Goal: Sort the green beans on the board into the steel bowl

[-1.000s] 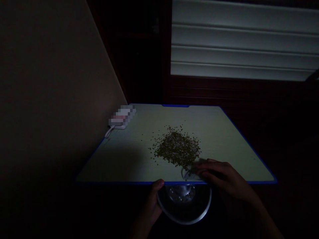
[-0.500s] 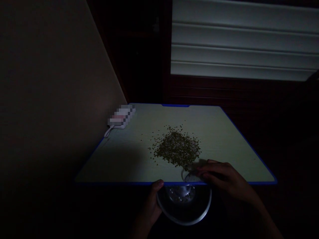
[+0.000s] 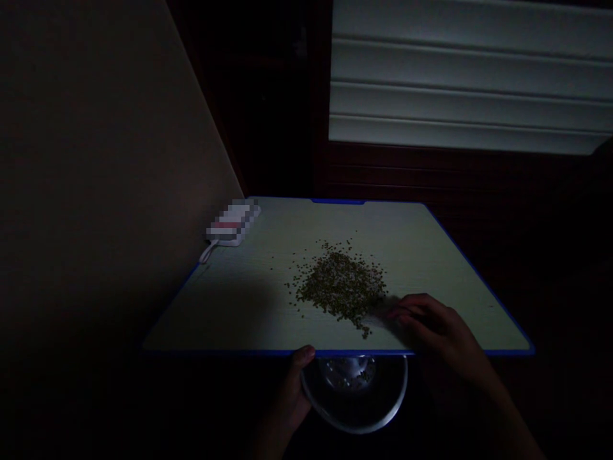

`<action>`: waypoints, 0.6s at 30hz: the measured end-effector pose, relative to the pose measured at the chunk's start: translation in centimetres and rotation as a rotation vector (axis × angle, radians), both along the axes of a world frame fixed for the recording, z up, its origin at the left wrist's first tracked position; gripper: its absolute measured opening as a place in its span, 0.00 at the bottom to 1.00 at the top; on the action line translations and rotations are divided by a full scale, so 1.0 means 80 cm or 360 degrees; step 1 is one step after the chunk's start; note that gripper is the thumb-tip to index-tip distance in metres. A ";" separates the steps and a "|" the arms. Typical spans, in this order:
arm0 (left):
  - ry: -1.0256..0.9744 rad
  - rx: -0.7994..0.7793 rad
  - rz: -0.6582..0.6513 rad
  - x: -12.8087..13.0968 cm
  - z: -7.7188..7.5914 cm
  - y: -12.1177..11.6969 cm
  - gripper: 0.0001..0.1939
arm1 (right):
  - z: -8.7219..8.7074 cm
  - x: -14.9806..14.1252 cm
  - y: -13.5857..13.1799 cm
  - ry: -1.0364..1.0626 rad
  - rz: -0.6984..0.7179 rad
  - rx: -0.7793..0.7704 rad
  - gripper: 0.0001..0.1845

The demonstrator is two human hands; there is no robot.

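A heap of small green-brown grains (image 3: pixel 342 287) lies on a pale table with a blue edge (image 3: pixel 239 313). My left hand (image 3: pixel 291 396) grips the rim of a shiny metal bowl (image 3: pixel 385 409), held just under the table's front edge; a few grains lie in the bowl. My right hand (image 3: pixel 440 332) rests on the table at the heap's near right corner. Its fingers are curled, and a pale smear shows at the fingertips; what they hold is blurred.
A small white device with a cord (image 3: pixel 230 229) sits at the table's far left corner, by a beige wall (image 3: pixel 96 191). A white slatted blind (image 3: pixel 469 76) hangs behind. The room around the table is dark.
My right hand has slid away from the front edge, up to the heap's near right corner. The clear round thing seen under its fingers earlier is now only a smear. The left hand and bowl stay put.
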State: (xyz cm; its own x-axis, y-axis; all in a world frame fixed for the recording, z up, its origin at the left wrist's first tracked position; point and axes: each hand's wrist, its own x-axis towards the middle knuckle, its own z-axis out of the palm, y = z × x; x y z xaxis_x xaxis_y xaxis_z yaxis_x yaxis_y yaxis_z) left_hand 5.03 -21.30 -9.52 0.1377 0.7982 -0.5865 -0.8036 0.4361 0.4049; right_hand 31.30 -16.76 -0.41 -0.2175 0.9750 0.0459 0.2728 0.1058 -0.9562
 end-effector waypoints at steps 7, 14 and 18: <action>0.0051 0.0053 -0.0035 -0.001 0.001 0.000 0.05 | 0.007 -0.002 0.005 -0.0079 -0.0382 0.0069 0.14; 0.0074 0.0084 -0.0082 0.001 0.006 0.001 0.07 | 0.009 0.010 0.005 -0.0215 -0.0414 -0.0092 0.19; 0.0109 0.0073 -0.0066 0.000 0.005 0.002 0.07 | 0.010 0.019 0.004 -0.0248 -0.0246 -0.0223 0.21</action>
